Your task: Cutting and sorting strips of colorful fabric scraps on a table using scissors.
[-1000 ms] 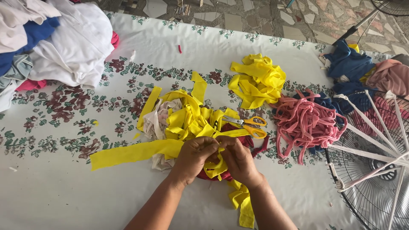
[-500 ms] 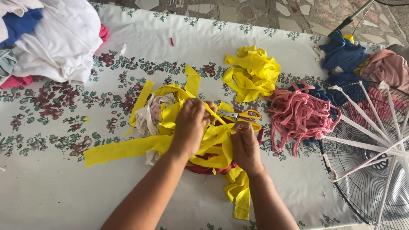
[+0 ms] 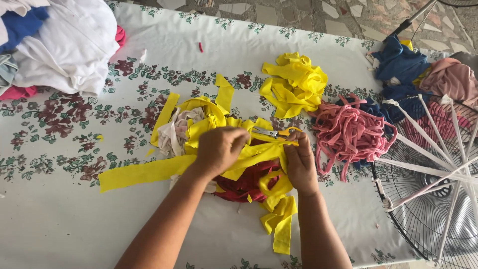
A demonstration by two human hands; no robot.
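Note:
My left hand (image 3: 219,149) and my right hand (image 3: 300,162) both grip one yellow fabric strip (image 3: 144,173) pulled taut between them, over a heap of yellow strips (image 3: 206,119). Its long tail runs left across the flowered tablecloth (image 3: 64,219). A dark red cloth piece (image 3: 246,182) lies under the hands. Scissors with yellow handles (image 3: 273,133) rest on the heap just beyond my fingers. More yellow strip ends (image 3: 280,219) hang toward the near edge.
A second pile of yellow strips (image 3: 294,82) and a tangle of pink strips (image 3: 348,132) lie to the right. White and blue clothes (image 3: 64,45) are stacked at far left; blue and pink garments (image 3: 423,69) at far right. A wire fan guard (image 3: 433,199) wrapped with white strips overlaps the table's right edge.
My hands have moved apart on the heap: the left one went up and left, the right stayed low, and the yellow strip is now stretched between them.

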